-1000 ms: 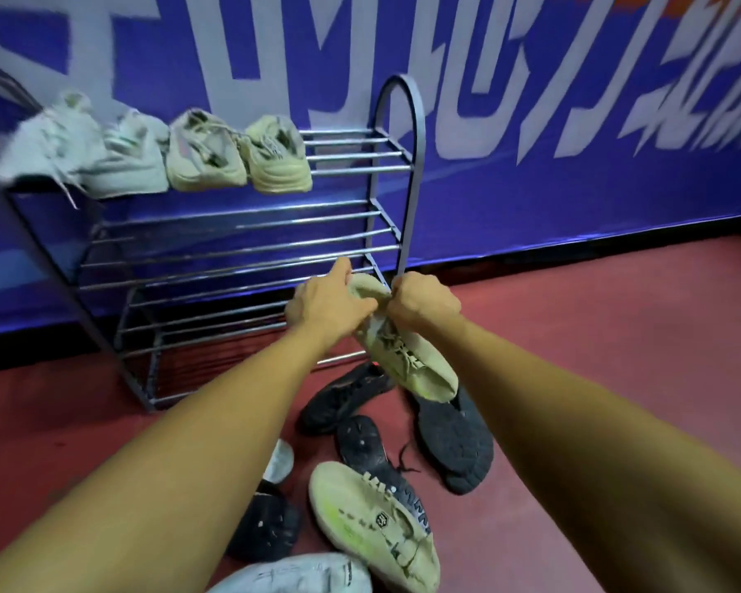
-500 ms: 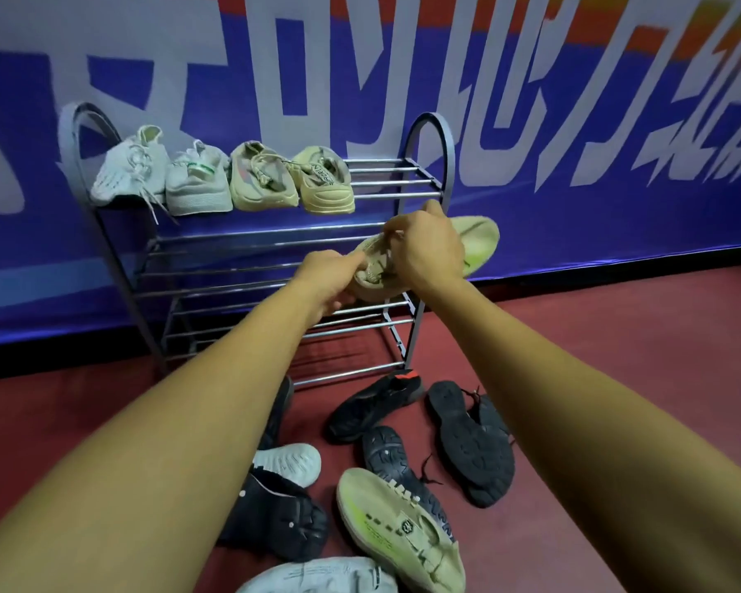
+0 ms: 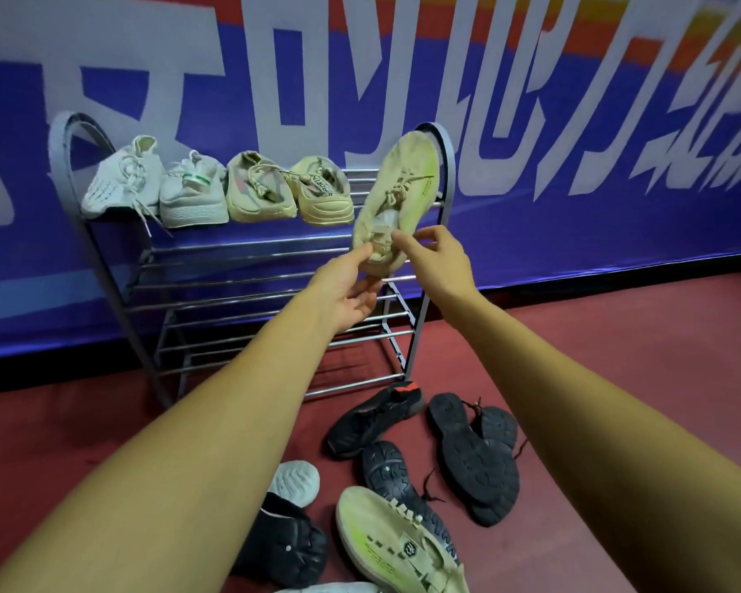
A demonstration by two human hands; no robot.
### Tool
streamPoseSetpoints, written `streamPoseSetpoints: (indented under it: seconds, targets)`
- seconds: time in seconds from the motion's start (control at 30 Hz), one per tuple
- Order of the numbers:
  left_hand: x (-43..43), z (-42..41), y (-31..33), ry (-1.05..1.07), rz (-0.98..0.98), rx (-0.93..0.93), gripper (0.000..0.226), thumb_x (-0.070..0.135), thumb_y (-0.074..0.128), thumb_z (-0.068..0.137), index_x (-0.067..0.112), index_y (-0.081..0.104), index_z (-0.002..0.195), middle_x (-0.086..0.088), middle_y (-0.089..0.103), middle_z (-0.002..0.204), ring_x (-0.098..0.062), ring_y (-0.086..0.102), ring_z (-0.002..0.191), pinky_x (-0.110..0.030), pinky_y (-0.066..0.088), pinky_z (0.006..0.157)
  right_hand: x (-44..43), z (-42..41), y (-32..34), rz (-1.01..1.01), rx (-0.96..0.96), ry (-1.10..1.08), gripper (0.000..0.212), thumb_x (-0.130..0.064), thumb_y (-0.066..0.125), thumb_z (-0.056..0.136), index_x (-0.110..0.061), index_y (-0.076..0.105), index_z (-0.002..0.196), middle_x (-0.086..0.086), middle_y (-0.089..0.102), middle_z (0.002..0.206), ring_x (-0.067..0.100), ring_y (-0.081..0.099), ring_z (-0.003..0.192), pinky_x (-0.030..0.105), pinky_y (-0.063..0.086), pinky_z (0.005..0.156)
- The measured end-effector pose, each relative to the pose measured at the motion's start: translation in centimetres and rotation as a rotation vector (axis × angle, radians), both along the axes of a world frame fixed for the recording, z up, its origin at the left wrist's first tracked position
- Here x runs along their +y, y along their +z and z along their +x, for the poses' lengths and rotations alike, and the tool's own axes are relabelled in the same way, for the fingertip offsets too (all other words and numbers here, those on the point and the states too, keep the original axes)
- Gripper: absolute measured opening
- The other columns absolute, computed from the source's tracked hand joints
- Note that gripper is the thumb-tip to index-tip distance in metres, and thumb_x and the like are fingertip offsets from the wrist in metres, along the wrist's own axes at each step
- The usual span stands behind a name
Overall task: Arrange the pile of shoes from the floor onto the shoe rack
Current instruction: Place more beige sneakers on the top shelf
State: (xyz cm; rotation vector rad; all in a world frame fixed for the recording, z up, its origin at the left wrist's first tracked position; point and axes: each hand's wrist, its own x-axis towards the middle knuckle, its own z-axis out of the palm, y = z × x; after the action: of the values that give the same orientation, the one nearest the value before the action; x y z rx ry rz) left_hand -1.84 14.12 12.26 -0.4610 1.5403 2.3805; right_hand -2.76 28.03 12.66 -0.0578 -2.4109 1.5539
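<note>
A pale yellow-green sneaker (image 3: 398, 194) stands almost upright in the air, toe up, in front of the right end of the metal shoe rack (image 3: 249, 288). My left hand (image 3: 347, 288) pinches its heel from below-left. My right hand (image 3: 439, 261) pinches the heel collar from the right. On the rack's top shelf sit two white sneakers (image 3: 125, 181) (image 3: 193, 194) and two beige sneakers (image 3: 259, 190) (image 3: 324, 190), heels toward me. Its lower shelves hold nothing. On the floor lies the matching yellow-green sneaker (image 3: 398, 545) among several black shoes (image 3: 375, 421).
The rack stands against a blue banner wall (image 3: 574, 233) with large white letters. The floor (image 3: 595, 336) is dark red. A black shoe (image 3: 287, 545) and a white sole (image 3: 296, 481) lie near my left forearm. Another white shoe (image 3: 334, 587) peeks in at the bottom edge.
Both hands lifted the yellow-green sneaker from the floor pile to the top shelf's height and turned it toe-up. The view rose with them.
</note>
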Motion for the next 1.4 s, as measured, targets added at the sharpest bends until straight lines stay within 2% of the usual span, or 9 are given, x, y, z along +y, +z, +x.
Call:
streamPoseSetpoints:
  seconds: [0.17, 0.33, 0.53, 0.67, 0.8, 0.9, 1.13, 1.27, 1.4]
  targets:
    - [1.2, -1.1, 0.0, 0.008, -0.026, 0.046, 0.055, 0.035, 0.075, 0.086, 0.024, 0.049, 0.133, -0.008, 0.070, 0.096, -0.014, 0.064, 0.070, -0.023, 0.047, 0.056, 1.4, -0.7, -0.2, -0.169, -0.014, 0.125, 0.035, -0.040, 0.068, 0.090, -0.020, 0.068, 0.119, -0.006, 0.071, 0.109, 0.009, 0.065, 0.098, 0.027, 0.051, 0.082]
    - [1.7, -1.8, -0.3, 0.031, -0.057, 0.085, 0.045, 0.039, 0.077, 0.085, 0.029, 0.046, 0.116, -0.006, 0.072, 0.097, -0.012, 0.063, 0.071, -0.020, 0.045, 0.057, 1.3, -1.0, -0.8, -0.272, -0.046, 0.187, 0.031, -0.025, 0.067, 0.092, -0.018, 0.067, 0.122, -0.007, 0.071, 0.108, -0.001, 0.063, 0.090, 0.017, 0.044, 0.071]
    - [1.2, -2.8, -0.7, 0.024, -0.116, 0.114, 0.047, 0.050, 0.076, 0.081, 0.027, 0.060, 0.120, -0.007, 0.075, 0.109, -0.015, 0.064, 0.081, -0.023, 0.045, 0.062, 1.3, -2.1, -1.8, -0.263, 0.025, 0.172, 0.072, -0.032, 0.076, 0.084, -0.019, 0.046, 0.149, -0.006, 0.058, 0.137, 0.011, 0.053, 0.126, 0.036, 0.045, 0.105]
    - [1.4, -3.2, -0.5, 0.097, -0.122, 0.121, 0.029, 0.047, 0.075, 0.083, 0.027, 0.065, 0.101, -0.001, 0.071, 0.097, -0.015, 0.059, 0.084, -0.024, 0.041, 0.064, 1.4, -3.2, -1.6, -0.251, 0.082, 0.152, 0.061, -0.030, 0.076, 0.083, -0.017, 0.056, 0.139, -0.006, 0.061, 0.135, 0.008, 0.055, 0.123, 0.036, 0.046, 0.107]
    - [1.7, -3.9, 0.0, 0.167, -0.103, 0.191, 0.021, 0.045, 0.070, 0.088, 0.027, 0.065, 0.097, 0.001, 0.072, 0.103, -0.014, 0.062, 0.090, -0.024, 0.041, 0.064, 0.9, -4.2, -1.7, -0.273, 0.061, 0.106, 0.055, -0.040, 0.077, 0.082, -0.015, 0.064, 0.129, -0.003, 0.067, 0.124, 0.013, 0.063, 0.114, 0.038, 0.050, 0.102]
    - [1.7, -4.3, -0.3, 0.181, -0.112, 0.245, 0.020, 0.042, 0.070, 0.089, 0.029, 0.066, 0.104, 0.003, 0.074, 0.103, -0.014, 0.062, 0.092, -0.024, 0.041, 0.065, 0.3, -4.8, -1.7, -0.304, 0.077, 0.112, 0.045, -0.043, 0.074, 0.080, -0.018, 0.069, 0.118, -0.004, 0.073, 0.111, 0.013, 0.068, 0.106, 0.043, 0.053, 0.100]
    - [1.7, -5.2, -0.5, 0.155, -0.062, 0.231, 0.049, 0.024, 0.073, 0.088, 0.031, 0.059, 0.134, 0.006, 0.072, 0.104, -0.013, 0.063, 0.094, -0.022, 0.041, 0.063, 0.1, -6.2, -1.9, -0.304, 0.087, 0.125, 0.043, -0.039, 0.062, 0.088, -0.020, 0.068, 0.125, -0.005, 0.072, 0.116, 0.014, 0.064, 0.114, 0.044, 0.050, 0.104]
    - [1.9, -6.0, -0.8, 0.157, -0.046, 0.208, 0.052, 0.018, 0.074, 0.087, 0.032, 0.058, 0.135, 0.004, 0.070, 0.108, -0.011, 0.063, 0.092, -0.021, 0.040, 0.060, 0.2, -6.9, -2.0, -0.328, 0.116, 0.141, 0.034, -0.026, 0.059, 0.096, -0.017, 0.066, 0.128, -0.004, 0.071, 0.118, 0.014, 0.062, 0.117, 0.042, 0.049, 0.105]
    - [2.0, -7.1, -0.8, 0.187, -0.033, 0.192, 0.049, 0.018, 0.074, 0.087, 0.031, 0.058, 0.131, 0.006, 0.070, 0.107, -0.009, 0.062, 0.086, -0.020, 0.039, 0.057, -0.2, -7.5, -2.2, -0.331, 0.129, 0.130, 0.032, -0.031, 0.059, 0.096, -0.020, 0.067, 0.125, -0.006, 0.071, 0.117, 0.013, 0.062, 0.117, 0.044, 0.049, 0.104]
